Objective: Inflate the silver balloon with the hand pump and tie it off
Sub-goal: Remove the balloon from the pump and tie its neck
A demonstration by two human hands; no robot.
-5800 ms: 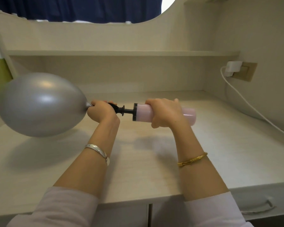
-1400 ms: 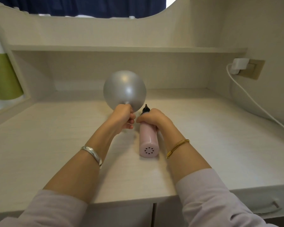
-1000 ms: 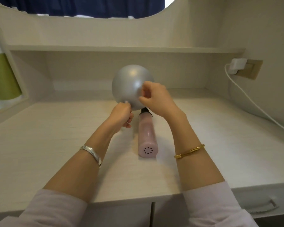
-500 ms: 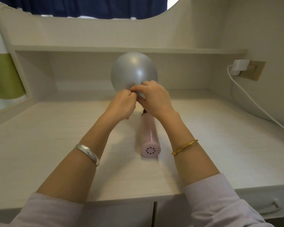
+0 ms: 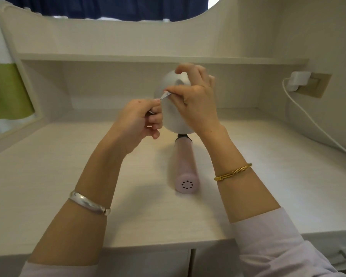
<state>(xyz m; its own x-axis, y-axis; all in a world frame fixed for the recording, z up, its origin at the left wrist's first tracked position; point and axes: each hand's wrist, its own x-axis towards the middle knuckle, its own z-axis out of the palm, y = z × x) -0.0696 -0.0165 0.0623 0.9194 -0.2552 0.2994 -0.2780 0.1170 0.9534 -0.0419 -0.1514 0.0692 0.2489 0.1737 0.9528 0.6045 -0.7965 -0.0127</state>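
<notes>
The inflated silver balloon (image 5: 171, 114) floats above the desk, mostly hidden behind my right hand (image 5: 194, 102). Its thin neck is stretched to the left between my two hands. My right hand pinches the neck close to the balloon's body, with the other fingers spread over the balloon. My left hand (image 5: 140, 118) is closed around the far end of the neck. The pink hand pump (image 5: 185, 166) lies untouched on the desk (image 5: 48, 176) below the balloon, its perforated end facing me.
A low shelf (image 5: 128, 57) runs along the back of the desk. A white charger (image 5: 299, 80) sits in a wall socket at the right, its cable (image 5: 316, 126) trailing down onto the desk. Drawer handle (image 5: 343, 254) at bottom right.
My right hand let go of the pump, which now lies on the desk, and rose to the balloon. Both hands took the neck and have pulled it out to the left.
</notes>
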